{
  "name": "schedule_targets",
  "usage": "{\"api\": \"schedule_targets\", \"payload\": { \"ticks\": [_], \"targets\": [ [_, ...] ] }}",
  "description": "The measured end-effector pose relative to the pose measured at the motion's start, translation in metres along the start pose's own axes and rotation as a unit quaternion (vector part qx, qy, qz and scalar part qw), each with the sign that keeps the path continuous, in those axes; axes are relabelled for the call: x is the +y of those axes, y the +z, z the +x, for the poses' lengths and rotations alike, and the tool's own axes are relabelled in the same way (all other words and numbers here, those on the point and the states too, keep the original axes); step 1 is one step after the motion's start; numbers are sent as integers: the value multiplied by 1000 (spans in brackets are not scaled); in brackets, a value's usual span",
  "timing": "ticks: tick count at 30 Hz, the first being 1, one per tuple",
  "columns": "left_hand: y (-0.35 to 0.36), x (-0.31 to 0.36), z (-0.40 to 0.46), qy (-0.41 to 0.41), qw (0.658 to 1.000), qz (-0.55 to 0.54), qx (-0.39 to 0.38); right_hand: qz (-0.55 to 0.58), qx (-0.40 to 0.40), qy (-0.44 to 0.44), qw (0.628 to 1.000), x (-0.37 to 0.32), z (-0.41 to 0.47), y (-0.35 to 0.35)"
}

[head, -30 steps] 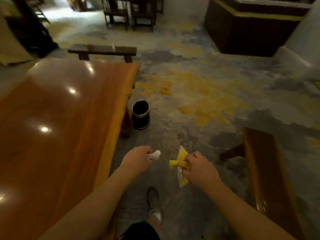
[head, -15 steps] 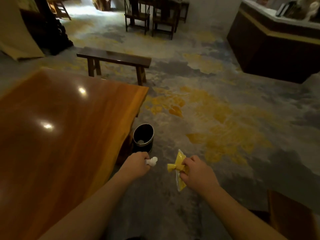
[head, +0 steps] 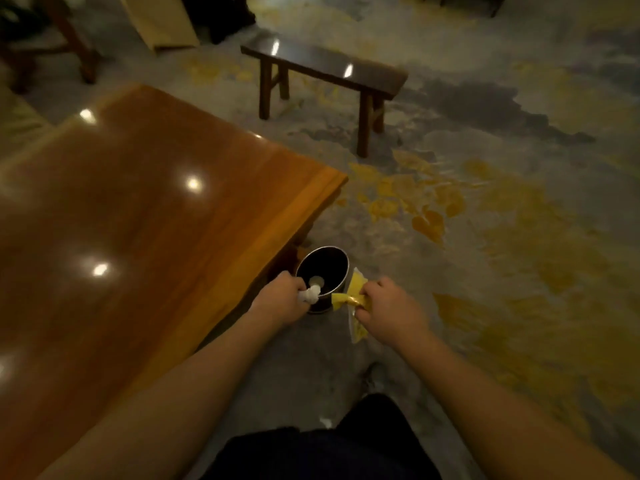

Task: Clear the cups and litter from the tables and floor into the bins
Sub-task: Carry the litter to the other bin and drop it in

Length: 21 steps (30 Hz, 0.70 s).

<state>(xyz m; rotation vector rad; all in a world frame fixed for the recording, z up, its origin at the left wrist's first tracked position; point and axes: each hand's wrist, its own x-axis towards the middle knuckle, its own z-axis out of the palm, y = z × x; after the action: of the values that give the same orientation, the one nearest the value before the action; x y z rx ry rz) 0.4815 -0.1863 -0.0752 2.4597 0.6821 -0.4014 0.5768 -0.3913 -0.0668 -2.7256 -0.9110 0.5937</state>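
Patterned floor (head: pixel 485 237) | one worktop (head: pixel 138 237) left | one bin (head: pixel 337 271) | left hand (head: pixel 280 299) grip pinching one tissue wad (head: pixel 309 295) — right hand (head: pixel 388 306) grip pinching one yellow wrapper (head: pixel 348 300)

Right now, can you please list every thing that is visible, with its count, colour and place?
bin: one, black with metal rim, on the floor by the table corner; something pale lies inside
table: one, glossy orange-brown, left
bench: one, dark wood, beyond the table
carpet: grey with yellow patches
white wad: one, in the left hand, over the bin's near edge
yellow wrapper: one, in the right hand, beside the bin
left hand: closed grip
right hand: closed grip
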Motion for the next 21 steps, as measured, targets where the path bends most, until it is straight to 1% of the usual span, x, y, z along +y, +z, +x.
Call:
{"api": "schedule_targets", "payload": {
  "ticks": [4, 7, 9, 13, 14, 17, 21],
  "targets": [
    [8, 24, 49, -79, 996, -44, -9, -17, -54, -33, 998, 38, 64, -15],
    [18, 31, 84, -132, 989, -68, -26, -21, -81, -45, 995, 60, 105, -12],
    [34, 31, 104, -167, 982, -88, -28, -11, -105, -38, 994, 70, 128, -2],
    [83, 10, 155, -216, 968, -119, -45, 28, -146, 3, 989, 92, 174, 44],
    [89, 5, 164, -226, 965, -123, -51, 32, -146, 7, 989, 93, 181, 50],
    [132, -22, 216, -251, 957, -129, -66, 30, -154, 28, 987, 111, 225, 97],
    [189, -61, 279, -275, 947, -154, -57, 38, -146, 39, 988, 130, 284, 170]
  ]
}}
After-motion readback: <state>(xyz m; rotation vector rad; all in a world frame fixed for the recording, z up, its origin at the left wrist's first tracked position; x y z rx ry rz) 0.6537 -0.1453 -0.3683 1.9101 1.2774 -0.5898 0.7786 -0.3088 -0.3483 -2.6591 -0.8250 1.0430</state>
